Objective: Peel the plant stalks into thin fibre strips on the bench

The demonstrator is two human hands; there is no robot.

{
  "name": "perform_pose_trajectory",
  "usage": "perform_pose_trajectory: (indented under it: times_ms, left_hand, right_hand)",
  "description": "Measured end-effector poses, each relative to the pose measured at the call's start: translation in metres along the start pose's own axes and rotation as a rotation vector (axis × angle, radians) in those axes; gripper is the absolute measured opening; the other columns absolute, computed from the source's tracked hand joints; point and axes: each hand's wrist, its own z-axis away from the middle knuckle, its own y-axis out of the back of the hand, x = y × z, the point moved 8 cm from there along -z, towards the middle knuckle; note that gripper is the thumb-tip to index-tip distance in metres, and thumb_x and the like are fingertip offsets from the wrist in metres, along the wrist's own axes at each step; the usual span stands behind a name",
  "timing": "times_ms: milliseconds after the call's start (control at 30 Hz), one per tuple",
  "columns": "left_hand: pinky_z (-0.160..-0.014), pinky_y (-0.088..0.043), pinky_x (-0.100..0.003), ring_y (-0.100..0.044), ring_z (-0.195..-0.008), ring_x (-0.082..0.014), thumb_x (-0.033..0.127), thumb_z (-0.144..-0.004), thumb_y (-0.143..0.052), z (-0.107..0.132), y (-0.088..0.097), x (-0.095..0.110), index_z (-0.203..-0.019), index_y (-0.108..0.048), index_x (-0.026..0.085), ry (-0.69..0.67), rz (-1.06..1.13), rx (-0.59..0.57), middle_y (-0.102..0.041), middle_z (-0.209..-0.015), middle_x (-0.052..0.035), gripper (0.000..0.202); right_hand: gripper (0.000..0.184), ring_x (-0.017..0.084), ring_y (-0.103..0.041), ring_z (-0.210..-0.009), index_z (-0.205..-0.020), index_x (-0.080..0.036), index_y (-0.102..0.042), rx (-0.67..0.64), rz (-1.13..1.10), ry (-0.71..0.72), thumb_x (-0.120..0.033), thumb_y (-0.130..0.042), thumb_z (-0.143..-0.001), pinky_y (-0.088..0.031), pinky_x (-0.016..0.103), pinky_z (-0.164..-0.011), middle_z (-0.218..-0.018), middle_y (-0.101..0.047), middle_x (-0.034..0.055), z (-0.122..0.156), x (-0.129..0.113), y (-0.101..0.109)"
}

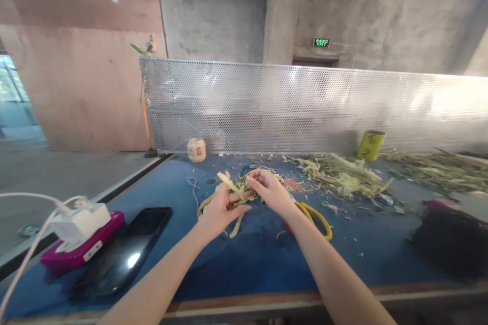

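Note:
My left hand [219, 209] is closed on a pale, flat strip of dried husk [230, 184] that runs between its fingers, tip pointing up to the left. Close beside it, my right hand [270, 192] is pinched, thumb against fingertips; whatever it grips is too small to make out. Under and behind both hands lies a tangle of dried plant strips [244, 182], partly covered by them. A yellow looped handle [322, 223] with a bit of red sits by my right forearm, which hides part of it.
On the blue tabletop [244, 269] are a phone [124, 249], a magenta power strip [109, 226] with a white charger [82, 221], a twine roll [196, 150], a yellow-green cylinder [371, 145], a husk pile [341, 175] and a blurred dark object [450, 238]. A perforated metal screen [244, 106] stands behind.

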Motion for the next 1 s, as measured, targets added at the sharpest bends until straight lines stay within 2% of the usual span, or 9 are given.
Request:
perform_pose_trajectory:
  times_ms: [133, 200, 333, 433, 700, 800, 900, 967, 1000]
  left_hand:
    - [-0.045, -0.041, -0.023, -0.055, -0.054, -0.0122, 0.023, -0.066, -0.064, 0.001, 0.008, 0.004, -0.134, 0.017, 0.017, 0.002, -0.048, 0.077, -0.063, -0.079, -0.0044, 0.106]
    - [-0.042, -0.041, -0.022, -0.054, -0.053, -0.0112, 0.024, -0.066, -0.065, 0.002, 0.011, 0.006, -0.134, 0.016, 0.021, -0.014, -0.024, 0.104, -0.059, -0.084, -0.0038, 0.106]
    - [-0.041, -0.042, -0.022, -0.051, -0.050, -0.0092, 0.026, -0.068, -0.063, 0.002, 0.011, 0.007, -0.135, 0.009, 0.024, -0.044, -0.015, 0.101, -0.054, -0.082, -0.0012, 0.098]
    - [-0.040, -0.041, -0.022, -0.047, -0.043, -0.0059, 0.026, -0.069, -0.063, 0.002, 0.012, 0.007, -0.135, 0.005, 0.024, -0.046, -0.018, 0.107, -0.053, -0.078, 0.0008, 0.095]
    - [-0.040, -0.041, -0.022, -0.050, -0.048, -0.0083, 0.022, -0.070, -0.063, 0.000, 0.018, 0.009, -0.134, 0.015, 0.019, -0.059, 0.107, 0.126, -0.055, -0.072, 0.0014, 0.101]
    - [-0.040, -0.041, -0.021, -0.049, -0.046, -0.0070, 0.019, -0.067, -0.065, 0.000, 0.019, 0.009, -0.134, 0.017, 0.021, -0.055, 0.126, 0.112, -0.058, -0.077, -0.0006, 0.106]
    - [-0.044, -0.044, -0.023, -0.056, -0.059, -0.0126, 0.018, -0.064, -0.068, -0.001, 0.021, 0.007, -0.134, 0.017, 0.022, -0.027, 0.145, 0.125, -0.061, -0.090, -0.0068, 0.110]
    - [-0.046, -0.045, -0.024, -0.058, -0.065, -0.0153, 0.019, -0.064, -0.068, -0.001, 0.023, 0.007, -0.135, 0.013, 0.020, -0.022, 0.142, 0.144, -0.063, -0.090, -0.0086, 0.108]
    - [-0.047, -0.045, -0.025, -0.057, -0.062, -0.0143, 0.020, -0.064, -0.067, -0.001, 0.023, 0.007, -0.136, 0.011, 0.018, -0.024, 0.130, 0.150, -0.064, -0.087, -0.0084, 0.106]
  right_hand:
    - [0.033, 0.010, -0.042, -0.058, -0.066, -0.017, -0.048, -0.072, 0.313, -0.012, -0.047, -0.043, -0.079, -0.033, 0.023, -0.055, -0.061, -0.045, -0.0029, 0.003, 0.002, -0.004]
    - [0.037, 0.010, -0.041, -0.057, -0.062, -0.016, -0.049, -0.113, 0.366, -0.020, -0.048, -0.040, -0.080, -0.031, 0.022, -0.054, -0.059, -0.044, -0.0026, 0.005, 0.003, -0.007]
    - [0.041, 0.008, -0.040, -0.053, -0.056, -0.015, -0.049, -0.238, 0.267, -0.014, -0.048, -0.041, -0.080, -0.031, 0.021, -0.053, -0.055, -0.044, -0.0026, 0.006, 0.002, -0.019]
    - [0.039, 0.008, -0.040, -0.052, -0.054, -0.015, -0.049, -0.265, 0.174, 0.020, -0.045, -0.043, -0.080, -0.032, 0.021, -0.052, -0.054, -0.045, -0.0028, 0.007, -0.003, -0.022]
    - [0.039, 0.007, -0.035, -0.048, -0.049, -0.016, -0.042, -0.181, 0.170, 0.069, -0.040, -0.043, -0.080, -0.029, 0.021, -0.051, -0.049, -0.038, -0.0042, 0.006, -0.015, -0.006]
    - [0.039, 0.007, -0.034, -0.046, -0.048, -0.017, -0.043, -0.184, 0.120, 0.015, -0.041, -0.044, -0.079, -0.027, 0.022, -0.049, -0.047, -0.037, -0.0042, 0.004, -0.009, -0.004]
    - [0.039, 0.007, -0.032, -0.043, -0.046, -0.017, -0.042, -0.109, 0.036, -0.030, -0.042, -0.045, -0.077, -0.026, 0.022, -0.046, -0.045, -0.036, -0.0046, -0.001, -0.002, 0.003]
    - [0.037, 0.006, -0.033, -0.042, -0.047, -0.017, -0.042, -0.072, -0.012, -0.071, -0.040, -0.046, -0.075, -0.026, 0.021, -0.045, -0.045, -0.038, -0.0045, -0.002, 0.003, 0.007]
    - [0.033, 0.006, -0.034, -0.042, -0.050, -0.017, -0.044, -0.083, -0.035, -0.108, -0.039, -0.047, -0.075, -0.027, 0.021, -0.044, -0.046, -0.040, -0.0045, -0.002, 0.006, 0.005]
